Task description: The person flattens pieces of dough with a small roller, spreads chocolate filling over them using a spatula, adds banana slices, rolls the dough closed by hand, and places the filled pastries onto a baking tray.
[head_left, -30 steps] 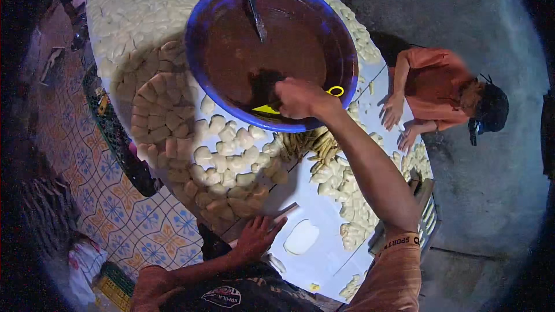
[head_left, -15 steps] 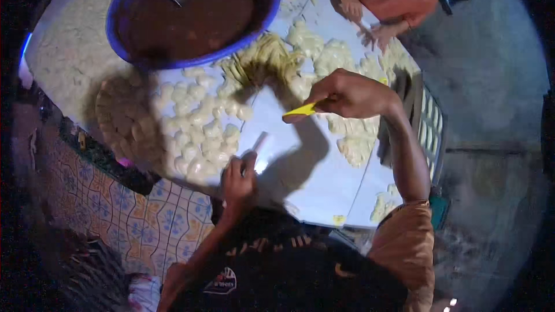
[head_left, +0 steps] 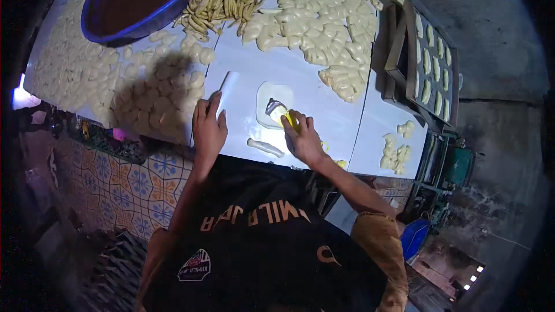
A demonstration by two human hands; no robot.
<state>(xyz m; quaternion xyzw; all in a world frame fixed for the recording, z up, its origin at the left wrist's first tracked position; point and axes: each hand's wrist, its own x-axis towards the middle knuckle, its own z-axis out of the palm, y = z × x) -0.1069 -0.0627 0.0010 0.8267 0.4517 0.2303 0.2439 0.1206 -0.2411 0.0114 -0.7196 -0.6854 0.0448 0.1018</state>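
My left hand [head_left: 208, 130] grips a pale rod [head_left: 226, 92] lying on the white tabletop [head_left: 228, 52]. My right hand [head_left: 303, 141] is closed on a yellow spreading tool [head_left: 284, 115]. Its tip, loaded with dark brown paste, is on a flattened oval of dough [head_left: 272, 89]. Just below the oval, between my hands, lies a short pale roll of dough [head_left: 265, 147].
A blue-rimmed bowl [head_left: 167, 20] of brown paste with a spoon stands back left. A pile of yellowish strips [head_left: 217, 6], spreads of dough pieces [head_left: 306, 23] and a smaller cluster [head_left: 396, 153] cover parts of the table. Metal trays [head_left: 436, 75] holding oblong pieces are stacked right.
My right hand has carried the yellow tool out of the bowl and down onto the dough oval. The view has shifted, and the other person in orange has left it.
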